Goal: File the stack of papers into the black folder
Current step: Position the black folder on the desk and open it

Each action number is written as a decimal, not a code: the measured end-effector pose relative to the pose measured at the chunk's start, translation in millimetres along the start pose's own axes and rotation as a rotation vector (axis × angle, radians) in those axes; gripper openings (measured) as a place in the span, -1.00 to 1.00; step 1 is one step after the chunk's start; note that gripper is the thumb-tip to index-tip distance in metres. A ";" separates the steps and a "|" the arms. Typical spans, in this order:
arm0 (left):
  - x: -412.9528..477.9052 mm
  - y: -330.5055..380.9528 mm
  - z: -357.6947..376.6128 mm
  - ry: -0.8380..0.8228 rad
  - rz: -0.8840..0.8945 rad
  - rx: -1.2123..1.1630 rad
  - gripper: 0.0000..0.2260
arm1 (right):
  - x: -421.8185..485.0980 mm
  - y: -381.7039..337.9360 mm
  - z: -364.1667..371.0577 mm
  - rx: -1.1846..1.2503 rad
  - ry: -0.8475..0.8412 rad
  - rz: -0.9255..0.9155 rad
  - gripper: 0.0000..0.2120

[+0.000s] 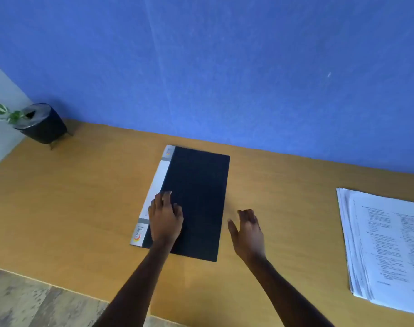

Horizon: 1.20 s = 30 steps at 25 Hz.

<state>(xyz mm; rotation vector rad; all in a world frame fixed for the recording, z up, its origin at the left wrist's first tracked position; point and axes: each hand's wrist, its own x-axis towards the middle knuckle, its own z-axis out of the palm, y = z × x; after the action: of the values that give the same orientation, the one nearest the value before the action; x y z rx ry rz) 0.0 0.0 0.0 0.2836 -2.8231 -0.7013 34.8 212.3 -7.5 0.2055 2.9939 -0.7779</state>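
The left hand [166, 220] was laid flat, fingers spread, on the closed black folder [196, 199]; the right hand [247, 232] was held open, empty, beside its right edge above the wooden desk [71, 208].

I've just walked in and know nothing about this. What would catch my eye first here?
The black folder lies closed mid-desk, the left hand resting flat on it. The right hand hovers open beside its right edge. A stack of papers waits at far right, and a small potted plant stands in the left corner.
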 end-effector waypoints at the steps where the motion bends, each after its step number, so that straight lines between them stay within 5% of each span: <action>1: 10.1 -12.1 -7.2 0.017 -0.065 0.005 -0.66 | 6.7 -12.0 5.7 0.031 -0.037 0.021 -0.60; 6: 38.3 -58.7 -25.8 -0.069 -0.297 0.066 -0.62 | 32.8 -55.0 22.9 -0.061 -0.189 0.110 -0.69; 14: 54.7 -67.3 -12.7 -0.184 -0.351 0.068 -0.57 | 49.7 -80.6 37.4 -0.167 -0.215 0.281 -0.70; 30: 64.7 -75.9 -17.3 -0.179 -0.513 -0.685 -0.72 | 40.4 -64.2 23.2 0.025 -0.148 0.312 -0.60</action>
<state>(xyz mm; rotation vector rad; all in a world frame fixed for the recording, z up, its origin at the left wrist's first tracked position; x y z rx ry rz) -47.4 -88.8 -10.8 0.8517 -2.4566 -1.8040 -14.0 150.2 0.2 0.5725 2.7203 -0.7578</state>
